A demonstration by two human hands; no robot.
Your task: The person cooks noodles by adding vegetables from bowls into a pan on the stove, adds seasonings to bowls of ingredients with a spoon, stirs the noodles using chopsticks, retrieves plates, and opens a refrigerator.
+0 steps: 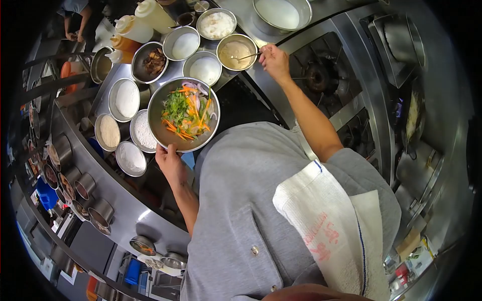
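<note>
My left hand (170,161) grips the near rim of a metal mixing bowl (154,131). Inside it lie shredded vegetables (188,113): orange carrot strips, green leaves and sliced purplish onion. My right hand (274,60) is closed on the handle of a small spoon (249,56), whose far end dips into a bowl of beige powder (224,46). Close by the mixing bowl stand a bowl of white powder (203,68) and a bowl of dark brown pieces (150,64).
Several bowls of pale powders and grains, among them one of beige grains (108,131), stand on the left. Squeeze bottles (135,29) line the back. On the right is a gas stove (321,75). Another person's hands (75,36) show at top left.
</note>
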